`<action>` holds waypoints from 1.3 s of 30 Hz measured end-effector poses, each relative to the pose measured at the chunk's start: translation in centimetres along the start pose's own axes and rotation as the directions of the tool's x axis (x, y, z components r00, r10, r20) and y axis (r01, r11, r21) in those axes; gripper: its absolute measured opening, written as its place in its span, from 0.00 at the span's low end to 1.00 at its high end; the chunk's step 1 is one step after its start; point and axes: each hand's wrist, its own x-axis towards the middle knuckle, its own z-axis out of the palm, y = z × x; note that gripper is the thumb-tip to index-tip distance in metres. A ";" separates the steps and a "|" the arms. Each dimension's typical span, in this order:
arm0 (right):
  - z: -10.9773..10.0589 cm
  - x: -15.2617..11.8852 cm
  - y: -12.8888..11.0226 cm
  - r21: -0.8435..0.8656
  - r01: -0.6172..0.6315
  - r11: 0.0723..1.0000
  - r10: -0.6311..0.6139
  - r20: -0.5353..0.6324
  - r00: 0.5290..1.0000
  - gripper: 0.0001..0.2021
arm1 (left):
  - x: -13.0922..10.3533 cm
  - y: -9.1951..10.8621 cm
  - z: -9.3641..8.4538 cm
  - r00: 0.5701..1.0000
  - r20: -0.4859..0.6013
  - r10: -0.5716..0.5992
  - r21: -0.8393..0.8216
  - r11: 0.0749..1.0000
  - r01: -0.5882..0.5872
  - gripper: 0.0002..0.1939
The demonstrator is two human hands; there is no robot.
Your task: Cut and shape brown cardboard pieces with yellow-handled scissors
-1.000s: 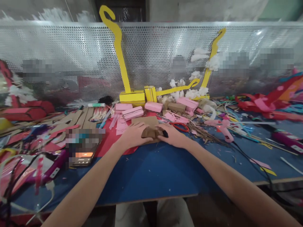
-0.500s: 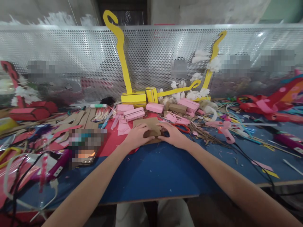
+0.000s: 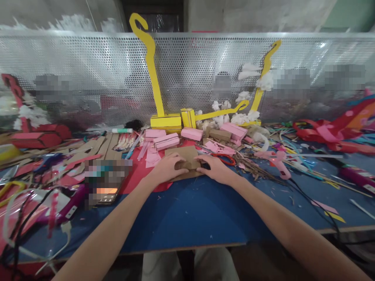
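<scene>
A piece of brown cardboard (image 3: 186,153) with a folded front part lies over red paper (image 3: 135,180) at the middle of the blue table. My left hand (image 3: 168,168) grips its left side, fingers curled over the top and thumb at the near edge. From the other side my right hand (image 3: 215,168) holds it the same way, thumb pointing inward. Just behind the cardboard sit several pink-covered boxes (image 3: 166,141). Red-handled scissors (image 3: 224,159) lie close to my right hand's far side, partly under scraps.
A pink glue gun (image 3: 278,162) with a black cord rests at the right. Yellow hooked-neck pieces (image 3: 154,78) stand before a perforated metal screen (image 3: 187,70). Cardboard strips (image 3: 109,147) and a phone (image 3: 109,193) lie left. The table's front edge (image 3: 187,249) is near my lap.
Both hands stay on the cardboard. My left hand has shifted slightly left and the thumbs have moved a little on the folded part.
</scene>
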 end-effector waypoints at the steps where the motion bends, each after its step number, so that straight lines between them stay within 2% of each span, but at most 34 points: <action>1: 0.0 0.0 0.1 -0.003 -0.002 1.000 0.002 -0.006 1.000 0.19 | 0.0 -0.3 0.0 1.000 -0.007 -0.013 -0.009 1.000 0.013 0.20; 5: 0.0 -0.1 0.5 -0.011 -0.004 1.000 0.004 -0.023 1.000 0.19 | -0.1 -1.1 0.0 1.000 -0.016 -0.026 -0.036 0.999 0.025 0.19; 9: -0.1 -0.1 0.2 -0.005 0.003 1.000 -0.003 -0.031 1.000 0.19 | -0.1 -0.7 0.0 1.000 -0.016 -0.021 -0.086 0.996 0.020 0.19; 19: -0.9 0.0 -0.4 0.062 -0.040 0.997 0.047 -0.105 0.993 0.16 | -0.1 -0.2 0.3 0.990 -0.101 -0.094 -0.337 0.940 0.055 0.22; 24: -1.1 0.1 0.0 0.081 -0.056 0.995 0.066 -0.126 0.990 0.14 | 0.2 0.0 0.1 0.984 -0.140 -0.106 -0.394 0.918 0.043 0.14; 27: -0.9 0.1 0.2 0.076 -0.045 0.996 0.056 -0.141 0.988 0.14 | 0.3 0.0 0.2 0.979 -0.154 -0.130 -0.409 0.911 0.056 0.13; 34: -0.5 0.0 0.1 0.037 0.024 0.999 -0.016 -0.194 0.981 0.17 | 0.1 0.4 0.5 0.978 -0.133 -0.163 -0.452 0.888 0.086 0.10; 39: -0.5 0.0 -0.3 0.008 0.071 0.997 -0.069 -0.177 0.982 0.17 | 0.0 1.0 0.6 0.984 -0.081 -0.156 -0.525 0.846 0.090 0.14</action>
